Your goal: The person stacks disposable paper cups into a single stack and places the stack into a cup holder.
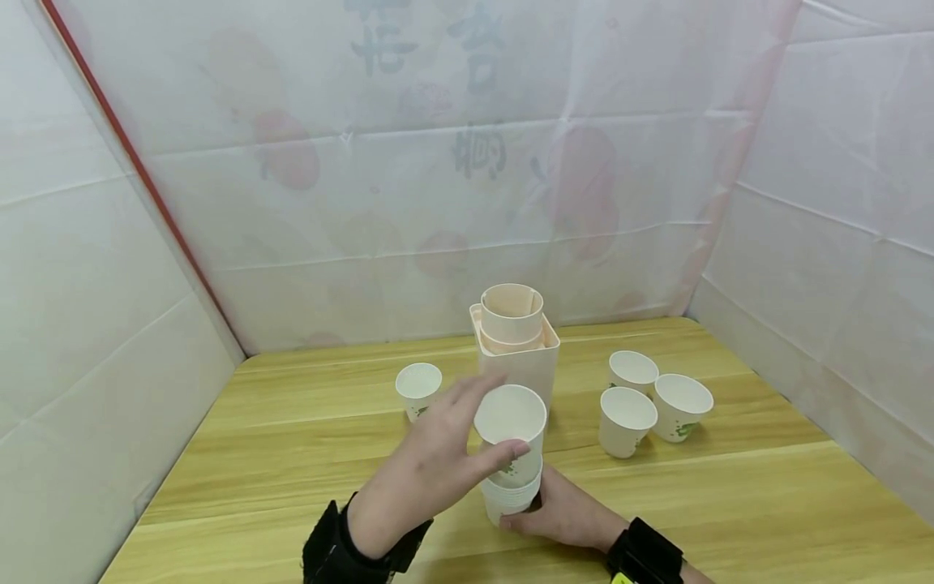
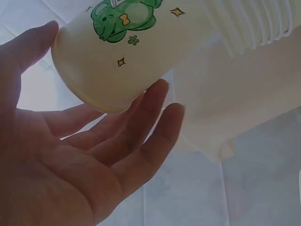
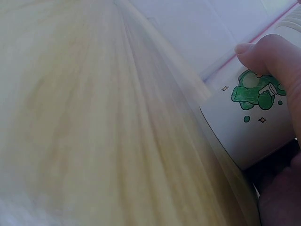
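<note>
Behind the cup stack (image 1: 509,492), the tall cream container (image 1: 520,369) bars a straight pass. On the stack's left, the left hand (image 1: 430,458) around the top cup (image 1: 527,458) and a lone cup (image 1: 418,383) farther back obstruct; well left, bare table (image 1: 277,454) leaves room. On its right, the right hand (image 1: 569,515) blocks the base, three cups (image 1: 626,426) well beyond.

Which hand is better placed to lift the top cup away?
Probably the left: its thumb and fingers surround the top cup, while the right hand grips the stack below.
</note>
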Demonstrator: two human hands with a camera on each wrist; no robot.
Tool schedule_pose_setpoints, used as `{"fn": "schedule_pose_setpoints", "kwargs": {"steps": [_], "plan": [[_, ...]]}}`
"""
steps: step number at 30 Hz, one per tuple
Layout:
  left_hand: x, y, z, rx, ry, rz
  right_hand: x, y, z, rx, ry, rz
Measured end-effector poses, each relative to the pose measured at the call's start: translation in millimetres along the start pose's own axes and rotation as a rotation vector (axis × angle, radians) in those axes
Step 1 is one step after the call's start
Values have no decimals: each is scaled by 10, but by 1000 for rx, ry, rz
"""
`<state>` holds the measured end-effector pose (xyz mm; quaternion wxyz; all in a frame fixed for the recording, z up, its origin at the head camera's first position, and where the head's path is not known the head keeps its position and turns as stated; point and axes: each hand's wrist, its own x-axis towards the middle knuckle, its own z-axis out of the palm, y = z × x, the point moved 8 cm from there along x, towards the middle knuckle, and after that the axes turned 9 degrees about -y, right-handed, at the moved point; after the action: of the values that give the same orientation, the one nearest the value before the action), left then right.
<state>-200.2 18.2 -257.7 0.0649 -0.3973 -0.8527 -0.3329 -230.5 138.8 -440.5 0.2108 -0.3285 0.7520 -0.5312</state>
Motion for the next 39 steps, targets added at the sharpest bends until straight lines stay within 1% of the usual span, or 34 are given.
{"fn": "schedule_pose_setpoints", "kwargs": {"steps": [3, 6, 9, 12, 17, 21, 24, 29, 34, 39], "plan": [[10, -33, 85, 22, -56, -31, -1, -25, 6, 19, -8, -29], [18, -35, 146, 76, -88, -14, -5, -32, 9, 35, -6, -45], [19, -24, 190, 131, -104, 24, -8, -28, 11, 42, 2, -54], [21, -22, 228, 155, -119, 53, -8, -10, 11, 48, 9, -54], [18, -28, 278, 205, -128, 81, -9, 14, 7, 60, 16, -39], [17, -39, 314, 254, -135, 99, -12, 4, 2, 41, 27, -28], [17, -68, 347, 253, -158, 88, -13, 6, -4, 24, 33, -20], [12, -129, 372, 214, -193, 62, -2, 5, -2, 22, 15, -18], [8, -128, 372, 199, -197, 77, -1, 0, -1, 16, 13, -22], [9, -119, 388, 192, -215, 87, -7, -9, 3, 21, 13, -30]]}}
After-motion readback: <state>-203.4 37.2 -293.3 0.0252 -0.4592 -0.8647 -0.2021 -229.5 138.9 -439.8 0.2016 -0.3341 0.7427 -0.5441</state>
